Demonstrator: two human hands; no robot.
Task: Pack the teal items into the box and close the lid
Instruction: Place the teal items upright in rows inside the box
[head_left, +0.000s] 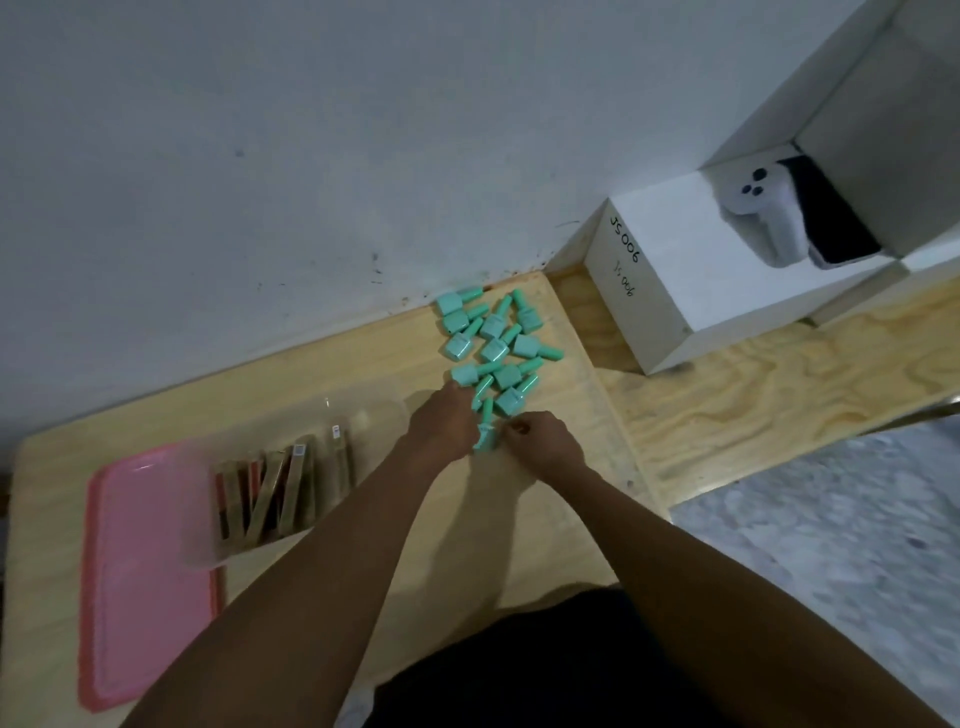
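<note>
Pile of teal bottles (493, 343) centre frame on tabletop (519, 519), none boxed yet. Left hand (441, 423) reaches into pile edge, right hand (543, 441) curled beside nearest bottle (485, 436), probably gathering. Grips unclear. Box (376, 428) just left; lid (140, 571) off, lower left.

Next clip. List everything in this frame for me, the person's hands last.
bottles: about a dozen, teal, piled on the table by the wall
clear box: one, transparent, table left of the hands, lid off
sticks: several, gold and red, inside the clear box
pink lid: one, pink, flat at the table's left end, under the clear box's corner
white box: one, white with handwriting, far right
controller: one, white, on the white box
black device: one, black, beside the controller
table: one, light wood
left hand: at the pile's near edge, grip unclear
right hand: fingers curled by the nearest bottle, grip unclear
</note>
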